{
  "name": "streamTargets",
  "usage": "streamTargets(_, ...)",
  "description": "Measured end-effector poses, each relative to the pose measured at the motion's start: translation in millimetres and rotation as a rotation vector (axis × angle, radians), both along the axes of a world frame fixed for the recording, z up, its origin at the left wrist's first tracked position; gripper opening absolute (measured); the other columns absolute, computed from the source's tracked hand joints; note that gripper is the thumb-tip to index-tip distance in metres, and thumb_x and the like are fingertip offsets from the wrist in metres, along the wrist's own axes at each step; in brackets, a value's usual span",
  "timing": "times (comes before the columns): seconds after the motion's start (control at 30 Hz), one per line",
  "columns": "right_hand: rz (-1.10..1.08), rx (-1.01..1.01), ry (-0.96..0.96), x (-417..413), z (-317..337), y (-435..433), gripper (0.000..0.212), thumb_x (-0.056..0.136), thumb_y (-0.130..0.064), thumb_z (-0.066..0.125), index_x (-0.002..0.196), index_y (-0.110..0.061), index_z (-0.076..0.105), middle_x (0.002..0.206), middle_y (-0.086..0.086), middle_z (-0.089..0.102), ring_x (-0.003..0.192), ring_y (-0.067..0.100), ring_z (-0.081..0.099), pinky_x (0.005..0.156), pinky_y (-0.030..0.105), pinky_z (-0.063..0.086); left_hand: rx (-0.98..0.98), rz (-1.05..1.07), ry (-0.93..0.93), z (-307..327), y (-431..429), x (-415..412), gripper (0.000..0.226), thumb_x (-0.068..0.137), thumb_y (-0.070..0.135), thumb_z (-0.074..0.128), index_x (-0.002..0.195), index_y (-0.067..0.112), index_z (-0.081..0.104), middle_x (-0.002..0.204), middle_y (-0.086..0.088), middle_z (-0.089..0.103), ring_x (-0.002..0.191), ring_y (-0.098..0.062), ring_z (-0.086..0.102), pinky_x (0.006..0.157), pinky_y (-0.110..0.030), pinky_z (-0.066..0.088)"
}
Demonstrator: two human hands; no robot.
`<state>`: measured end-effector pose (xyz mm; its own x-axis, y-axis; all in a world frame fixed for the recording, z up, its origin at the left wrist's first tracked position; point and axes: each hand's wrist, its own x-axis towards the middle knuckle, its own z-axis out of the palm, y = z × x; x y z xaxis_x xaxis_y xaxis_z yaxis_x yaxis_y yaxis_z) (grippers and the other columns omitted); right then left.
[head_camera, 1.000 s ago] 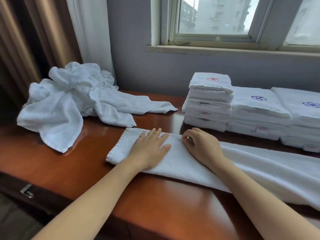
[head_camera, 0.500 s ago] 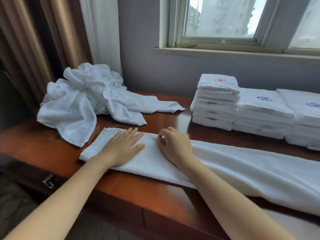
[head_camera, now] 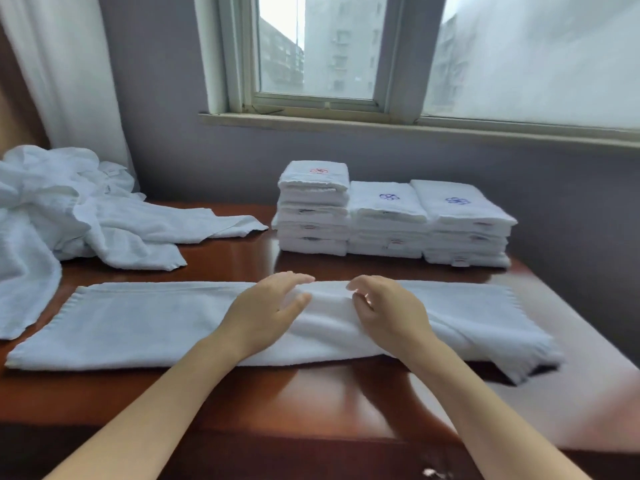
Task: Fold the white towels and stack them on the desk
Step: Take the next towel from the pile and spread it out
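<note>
**Fig. Both hands at the midpoint of a long towel strip**

A white towel (head_camera: 145, 323), already narrowed into a long strip, lies left to right along the near part of the desk (head_camera: 311, 393). Its left end lies flat. Its right end reaches the desk's right edge and seems to droop over it.

The left hand (head_camera: 266, 313) and right hand (head_camera: 388, 313) rest side by side at the strip's middle, where the cloth rises in a low ridge between them. The left hand's fingers (head_camera: 298, 278) are nearly straight, lightly arched over the far edge, and grasp nothing. The right hand's fingers (head_camera: 358, 289) are curled toward the ridge; whether they pinch cloth cannot be told.

This central placement probably marks the crosswise fold line, so that one half can be carried over the other with the ends matched.

The stacks of folded towels (head_camera: 386, 216) stand in a row at the far right, touching one another, probably to keep the near working area free. The heap of unfolded towels (head_camera: 69, 216) lies far left, apart from the finished work but within reach.
</note>
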<state>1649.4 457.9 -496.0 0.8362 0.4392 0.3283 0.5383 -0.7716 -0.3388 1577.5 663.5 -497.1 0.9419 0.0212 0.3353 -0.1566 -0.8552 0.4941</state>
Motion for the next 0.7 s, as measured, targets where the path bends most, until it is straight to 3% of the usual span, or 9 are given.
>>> streamTargets(0.07, -0.033, 0.025, -0.015, -5.8, -0.5, -26.3, 0.027, 0.093, -0.024, 0.052, 0.116, -0.03, 0.065, 0.112, -0.012, 0.066, 0.107, 0.014, 0.058, 0.084, 0.03, 0.044, -0.019, -0.056, -0.03, 1.5, -27.6, 11.7, 0.032, 0.1, 0.039, 0.049, 0.129, 0.033, 0.059, 0.132, 0.02, 0.057, 0.124, 0.002, 0.047, 0.099, -0.018, 0.036)
streamTargets(0.27, -0.098, 0.102, -0.074, -20.5, -7.2, -89.5, 0.036, 0.08, -0.014, 0.06, 0.112, -0.027, 0.068, 0.112, -0.013, 0.067, 0.106, 0.012, 0.057, 0.089, 0.028, 0.044, -0.03, -0.111, -0.02, 4.5, -95.5, 42.6, 0.028, 0.099, 0.045, 0.048, 0.113, 0.032, 0.069, 0.116, 0.016, 0.068, 0.109, -0.004, 0.06, 0.094, -0.033, 0.048)
streamTargets(0.47, -0.195, 0.074, -0.05, -19.7, -13.1, -126.4, 0.035, 0.076, -0.011, 0.058, 0.105, -0.027, 0.067, 0.105, -0.012, 0.066, 0.1, 0.013, 0.059, 0.077, 0.025, 0.044, 0.052, -0.147, 0.143, 4.7, -123.8, 61.8, 0.026, 0.09, 0.039, 0.059, 0.114, 0.036, 0.067, 0.106, 0.016, 0.067, 0.104, -0.004, 0.06, 0.091, -0.026, 0.046)
streamTargets(0.6, -0.311, 0.15, -0.126, -15.3, -4.7, -136.7, 0.024, 0.079, -0.011, 0.057, 0.094, -0.025, 0.069, 0.093, -0.011, 0.07, 0.09, 0.014, 0.063, 0.065, 0.025, 0.036, 0.128, -0.15, 0.15, 4.3, -124.7, 67.2, 0.009, 0.091, 0.04, 0.057, 0.092, 0.034, 0.065, 0.087, 0.018, 0.059, 0.092, -0.007, 0.058, 0.077, -0.028, 0.044)
streamTargets(0.7, -0.381, 0.178, -0.206, -6.0, 12.4, -137.4, 0.019, 0.082, -0.012, 0.053, 0.09, -0.025, 0.065, 0.081, -0.011, 0.064, 0.082, 0.02, 0.06, 0.059, 0.028, 0.033, 0.085, -0.178, 0.087, 9.3, -126.4, 71.7, 0.01, 0.096, 0.039, 0.053, 0.092, 0.032, 0.059, 0.095, 0.015, 0.059, 0.093, -0.008, 0.056, 0.079, -0.029, 0.044)
